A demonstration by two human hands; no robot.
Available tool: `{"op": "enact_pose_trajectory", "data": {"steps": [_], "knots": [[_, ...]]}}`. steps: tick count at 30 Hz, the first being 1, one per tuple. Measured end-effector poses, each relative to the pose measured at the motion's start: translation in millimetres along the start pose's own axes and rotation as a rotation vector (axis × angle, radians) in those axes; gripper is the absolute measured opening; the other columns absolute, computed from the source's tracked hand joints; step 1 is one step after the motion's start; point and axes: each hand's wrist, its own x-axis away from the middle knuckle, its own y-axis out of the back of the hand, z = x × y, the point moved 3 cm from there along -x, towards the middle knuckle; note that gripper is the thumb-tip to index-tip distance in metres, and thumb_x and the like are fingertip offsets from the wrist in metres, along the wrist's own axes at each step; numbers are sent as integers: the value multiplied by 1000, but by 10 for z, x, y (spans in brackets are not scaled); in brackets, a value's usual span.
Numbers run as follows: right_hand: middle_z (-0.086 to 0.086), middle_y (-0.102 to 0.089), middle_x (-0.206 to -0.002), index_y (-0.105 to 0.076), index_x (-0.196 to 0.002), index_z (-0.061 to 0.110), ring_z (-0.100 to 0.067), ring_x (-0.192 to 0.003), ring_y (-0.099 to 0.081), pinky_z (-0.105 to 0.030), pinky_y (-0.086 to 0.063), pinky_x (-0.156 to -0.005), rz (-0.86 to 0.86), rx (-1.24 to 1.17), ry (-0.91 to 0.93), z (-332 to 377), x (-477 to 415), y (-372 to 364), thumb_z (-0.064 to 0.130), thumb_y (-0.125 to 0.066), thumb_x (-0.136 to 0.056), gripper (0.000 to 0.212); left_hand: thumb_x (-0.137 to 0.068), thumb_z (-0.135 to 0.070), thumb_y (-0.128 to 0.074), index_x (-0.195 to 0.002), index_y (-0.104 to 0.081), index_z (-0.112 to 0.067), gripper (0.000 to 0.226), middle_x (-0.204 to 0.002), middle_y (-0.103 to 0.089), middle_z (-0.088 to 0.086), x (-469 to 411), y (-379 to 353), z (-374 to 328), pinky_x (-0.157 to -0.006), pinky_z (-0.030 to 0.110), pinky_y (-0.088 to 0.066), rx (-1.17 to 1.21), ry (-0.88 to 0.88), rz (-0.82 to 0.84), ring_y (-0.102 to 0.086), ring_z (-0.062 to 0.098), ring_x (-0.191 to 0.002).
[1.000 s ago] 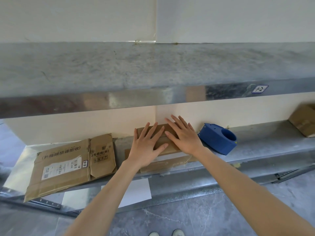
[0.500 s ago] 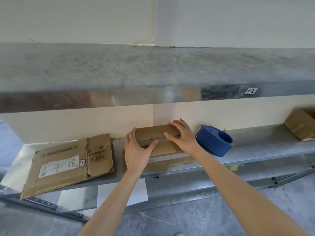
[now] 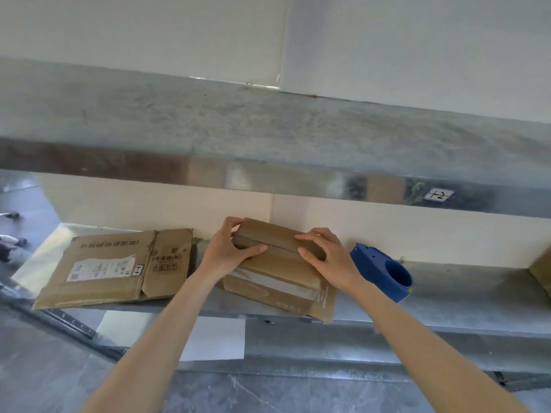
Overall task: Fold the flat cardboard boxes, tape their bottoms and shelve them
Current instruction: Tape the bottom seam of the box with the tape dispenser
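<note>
A small brown cardboard box (image 3: 274,242) with its flaps closed along a middle seam sits on top of a flat cardboard piece (image 3: 277,296) on the metal shelf (image 3: 465,290). My left hand (image 3: 229,251) grips the box's left end, thumb on the front, fingers over the far corner. My right hand (image 3: 325,254) grips its right end with curled fingers on top. A larger flattened box (image 3: 113,266) with a white label lies to the left on the same shelf. A blue tape dispenser (image 3: 384,272) rests just right of my right hand.
An upper metal shelf (image 3: 268,138) overhangs the work spot; a small label (image 3: 438,194) is stuck on its front edge. Another cardboard box (image 3: 541,271) shows at the far right edge. A white sheet (image 3: 208,338) lies on the lower level above the grey floor.
My hands went from lying flat on the box's flaps to gripping its two ends. The box has been raised and turned slightly on the flat cardboard under it. The camera view shifted.
</note>
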Motion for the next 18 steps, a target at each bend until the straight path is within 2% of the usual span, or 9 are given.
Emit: {"op": "enact_pose_trajectory", "data": {"steps": [3, 5, 7, 9, 11, 14, 16, 18], "knots": [[21, -40, -131, -54, -132, 45, 0, -122, -37, -27, -36, -103, 55, 67, 95, -77, -45, 62, 54, -49, -96, 37, -68, -63, -80, -132, -52, -30, 77, -140, -42, -8, 54, 27, -83, -96, 40, -48, -282, -25, -115, -45, 17, -126], [20, -40, -134, -53, -135, 43, -3, -121, -39, -29, -38, -102, 64, 101, 156, -88, -83, 94, 56, -47, -96, 41, -70, -66, -76, -130, -57, -27, 74, -137, -43, -3, 173, -9, -158, -94, 42, -47, -422, -62, -289, -43, 22, -125], [18, -39, -136, -52, -136, 41, -6, -121, -40, -30, -41, -98, 75, 122, 192, -72, -114, 105, 56, -45, -97, 42, -73, -61, -76, -124, -62, -22, 65, -131, -49, 1, 330, -108, -237, -94, 44, -45, -496, -108, -484, -46, 28, -119], [17, -38, -139, -49, -138, 41, -8, -123, -40, -32, -43, -97, 104, 144, 214, -72, -135, 114, 56, -43, -98, 43, -77, -52, -77, -122, -63, -19, 58, -128, -53, 4, 474, -274, -334, -93, 45, -43, -566, -101, -610, -46, 31, -117], [15, -34, -145, -44, -143, 42, -13, -128, -38, -37, -42, -103, 153, 159, 247, -99, -145, 139, 56, -39, -100, 46, -78, -46, -76, -125, -62, -16, 57, -127, -53, 6, 599, -459, -421, -92, 44, -41, -593, -26, -660, -45, 33, -116], [10, -27, -155, -31, -151, 39, -19, -137, -33, -44, -35, -111, 234, 131, 284, -175, -110, 248, 53, -35, -102, 52, -82, -52, -68, -124, -61, -17, 55, -132, -52, 8, 785, -733, -506, -97, 46, -40, -593, 77, -674, -41, 32, -123], [7, -29, -157, -28, -153, 36, -19, -140, -30, -45, -33, -112, 212, 86, 285, -271, -44, 388, 49, -38, -102, 53, -84, -58, -61, -125, -60, -19, 57, -135, -50, 7, 896, -907, -520, -100, 46, -38, -590, 101, -663, -39, 30, -126], [3, -37, -151, -32, -151, 34, -20, -136, -36, -43, -38, -108, 147, 92, 274, -430, 36, 563, 40, -47, -102, 52, -84, -67, -49, -129, -57, -22, 65, -140, -47, 4, 979, -1049, -549, -104, 48, -35, -563, 96, -634, -35, 29, -131]]}}
